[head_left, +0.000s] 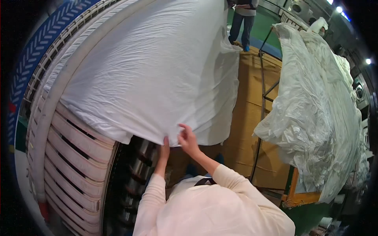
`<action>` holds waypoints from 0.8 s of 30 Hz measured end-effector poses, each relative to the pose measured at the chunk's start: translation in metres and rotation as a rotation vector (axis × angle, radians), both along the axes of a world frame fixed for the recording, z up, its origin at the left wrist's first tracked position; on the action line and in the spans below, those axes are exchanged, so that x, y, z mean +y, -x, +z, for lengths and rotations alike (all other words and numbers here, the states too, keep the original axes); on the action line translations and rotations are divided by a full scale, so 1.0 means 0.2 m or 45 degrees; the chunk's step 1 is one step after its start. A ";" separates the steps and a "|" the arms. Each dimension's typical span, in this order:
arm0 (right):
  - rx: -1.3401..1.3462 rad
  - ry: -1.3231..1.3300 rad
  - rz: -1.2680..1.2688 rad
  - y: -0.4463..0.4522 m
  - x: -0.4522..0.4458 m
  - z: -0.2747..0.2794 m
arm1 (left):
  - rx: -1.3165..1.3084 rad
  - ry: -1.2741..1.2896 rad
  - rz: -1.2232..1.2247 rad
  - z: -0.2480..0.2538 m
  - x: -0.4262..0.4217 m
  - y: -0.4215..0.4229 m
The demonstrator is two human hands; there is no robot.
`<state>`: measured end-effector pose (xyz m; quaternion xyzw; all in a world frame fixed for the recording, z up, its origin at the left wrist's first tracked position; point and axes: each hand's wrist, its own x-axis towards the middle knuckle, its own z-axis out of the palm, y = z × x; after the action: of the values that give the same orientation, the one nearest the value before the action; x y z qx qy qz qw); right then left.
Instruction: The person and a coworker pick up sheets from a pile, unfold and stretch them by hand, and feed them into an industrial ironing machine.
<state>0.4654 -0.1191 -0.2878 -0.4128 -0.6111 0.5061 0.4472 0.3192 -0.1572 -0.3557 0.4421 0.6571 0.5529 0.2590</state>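
The white sheet [157, 74] drapes over the slatted belts [75, 135], its long axis running away from the person, its far end cut off. Right of the belts, the left hand [163, 148] and right hand [188, 141] stand apart at its near edge; whether they grip, I cannot tell.

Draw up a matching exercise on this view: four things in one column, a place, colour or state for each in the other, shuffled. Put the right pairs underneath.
Things
1. White sheet
2. Cloth heap
3. Floor covering
4. Co-worker

Places, colours, states
A. Brown, lying between the spread cloth and the pile
B. Standing near the top of the picture in dark trousers
C. Spread out, its near edge by the left hand and right hand
D. Piled up, crumpled, on the right side of the picture

Pairs: 1-C, 2-D, 3-A, 4-B
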 end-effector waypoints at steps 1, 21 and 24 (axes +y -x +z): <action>-0.047 0.180 -0.147 -0.11 0.02 -0.23 | 0.105 -0.001 -0.017 0.03 0.00 -0.01; -0.896 0.744 0.026 -0.14 0.08 -1.17 | 0.040 0.107 0.130 0.57 -0.12 0.00; -1.307 0.246 -0.128 -0.18 -0.10 -0.98 | -0.019 -0.037 0.202 0.54 -0.09 0.08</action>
<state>0.5013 -0.1395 -0.4845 -0.6759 -0.6815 0.2707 0.0737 0.3028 -0.1757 -0.2476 0.3880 0.6801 0.5844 0.2129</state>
